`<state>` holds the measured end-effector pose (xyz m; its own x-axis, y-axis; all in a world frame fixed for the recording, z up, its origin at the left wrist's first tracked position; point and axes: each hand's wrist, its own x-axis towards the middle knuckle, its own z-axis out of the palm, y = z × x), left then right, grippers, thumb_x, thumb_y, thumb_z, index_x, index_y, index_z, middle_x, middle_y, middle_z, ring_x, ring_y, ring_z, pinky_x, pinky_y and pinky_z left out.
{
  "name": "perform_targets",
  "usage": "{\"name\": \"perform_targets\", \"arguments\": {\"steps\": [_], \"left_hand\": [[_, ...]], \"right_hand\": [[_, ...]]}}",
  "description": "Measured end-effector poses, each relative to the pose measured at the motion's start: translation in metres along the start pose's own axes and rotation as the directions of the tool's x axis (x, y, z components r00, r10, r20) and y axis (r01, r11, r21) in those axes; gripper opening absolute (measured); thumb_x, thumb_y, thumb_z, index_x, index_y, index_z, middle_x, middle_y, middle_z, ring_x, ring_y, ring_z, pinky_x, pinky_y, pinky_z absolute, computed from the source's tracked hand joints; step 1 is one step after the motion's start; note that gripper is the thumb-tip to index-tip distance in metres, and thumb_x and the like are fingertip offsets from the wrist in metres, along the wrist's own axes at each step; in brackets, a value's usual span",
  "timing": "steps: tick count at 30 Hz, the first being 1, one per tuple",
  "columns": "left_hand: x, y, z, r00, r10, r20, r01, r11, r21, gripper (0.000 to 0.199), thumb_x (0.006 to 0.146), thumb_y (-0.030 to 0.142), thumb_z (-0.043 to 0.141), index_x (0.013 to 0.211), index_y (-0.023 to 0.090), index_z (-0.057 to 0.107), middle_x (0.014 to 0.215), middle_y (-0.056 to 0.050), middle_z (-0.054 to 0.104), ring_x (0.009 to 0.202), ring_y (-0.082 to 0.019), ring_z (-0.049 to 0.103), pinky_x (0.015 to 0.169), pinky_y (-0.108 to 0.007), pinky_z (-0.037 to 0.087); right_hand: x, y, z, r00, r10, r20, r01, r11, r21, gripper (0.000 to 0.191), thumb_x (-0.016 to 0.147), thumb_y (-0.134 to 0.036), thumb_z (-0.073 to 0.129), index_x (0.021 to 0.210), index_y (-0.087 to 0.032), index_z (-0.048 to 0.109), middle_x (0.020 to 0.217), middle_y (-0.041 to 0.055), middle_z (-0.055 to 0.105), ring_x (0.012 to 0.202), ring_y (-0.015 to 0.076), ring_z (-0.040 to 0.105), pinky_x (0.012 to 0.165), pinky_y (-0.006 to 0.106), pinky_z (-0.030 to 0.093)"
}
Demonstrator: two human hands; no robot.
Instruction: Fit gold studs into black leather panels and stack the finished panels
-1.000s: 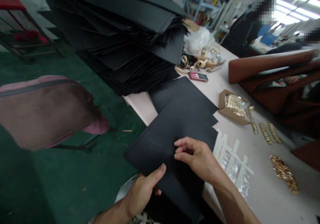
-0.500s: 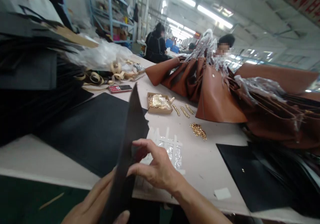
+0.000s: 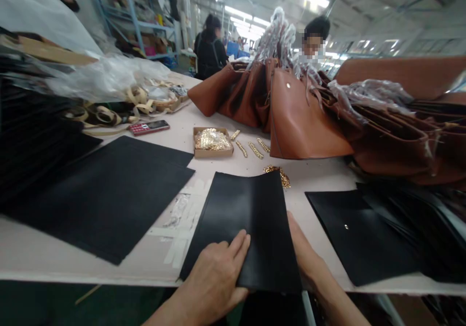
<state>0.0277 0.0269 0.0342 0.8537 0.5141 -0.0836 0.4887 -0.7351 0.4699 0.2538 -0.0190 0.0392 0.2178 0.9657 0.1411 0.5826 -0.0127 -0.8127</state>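
Observation:
A black leather-like panel (image 3: 255,209) lies before me at the table's near edge, its surface slightly bowed. My left hand (image 3: 218,272) rests on its lower left part, fingers stretched out flat on the surface and thumb by the near edge. At the panel's right side is my right hand (image 3: 300,248); its fingers pass behind or under the panel and are hidden. Partly covered by the panel's far edge is a heap of gold chain (image 3: 286,178). White tape strips (image 3: 192,209) show on the table to its left.
Larger black panels (image 3: 98,195) lie left, beside a dark stack. A small box of gold chains (image 3: 213,152), short chain pieces (image 3: 256,150) and a red phone (image 3: 150,127) sit further back. Brown bags (image 3: 306,117) fill the back right, with more black panels (image 3: 364,234) at right.
The black panel has gone from upright, edge-on, to lying face up and further right. My left hand now lies on top of it. My right hand has shifted to its right side.

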Motion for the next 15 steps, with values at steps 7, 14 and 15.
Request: {"name": "perform_targets", "arguments": {"steps": [7,14,15], "left_hand": [[-0.015,-0.002,-0.014,0.954,-0.292,-0.072,0.002,0.244,-0.970,0.071,0.093,0.069,0.028,0.146,0.024,0.042,0.137,-0.014,0.052,0.085,-0.019,0.058,0.067,-0.029,0.043],[-0.021,0.005,-0.011,0.931,-0.343,-0.122,-0.121,0.025,-0.992,0.079,0.090,0.076,0.022,0.153,0.030,0.025,0.155,-0.011,0.029,0.100,-0.022,0.054,0.060,-0.025,0.040],[-0.025,0.005,-0.011,0.938,-0.304,-0.165,-0.123,0.152,-0.981,0.081,0.088,0.078,0.024,0.154,0.032,0.018,0.158,-0.010,0.024,0.104,-0.024,0.054,0.065,-0.028,0.044]], "right_hand": [[-0.023,0.024,-0.040,0.962,-0.001,-0.273,-0.094,0.938,-0.334,0.031,0.088,-0.036,0.060,0.113,-0.019,0.068,0.104,0.0110,0.071,0.087,0.0263,0.068,0.087,0.044,0.052],[-0.041,-0.056,0.017,0.976,-0.183,0.116,0.190,0.981,-0.048,0.015,0.093,-0.027,0.060,0.104,-0.026,0.069,0.098,0.0031,0.072,0.090,0.0190,0.067,0.078,0.029,0.052],[-0.040,-0.064,0.027,0.969,-0.174,0.174,0.178,0.984,-0.011,0.015,0.093,-0.026,0.059,0.105,-0.027,0.069,0.097,0.0022,0.072,0.088,0.0181,0.067,0.076,0.028,0.052]]}}
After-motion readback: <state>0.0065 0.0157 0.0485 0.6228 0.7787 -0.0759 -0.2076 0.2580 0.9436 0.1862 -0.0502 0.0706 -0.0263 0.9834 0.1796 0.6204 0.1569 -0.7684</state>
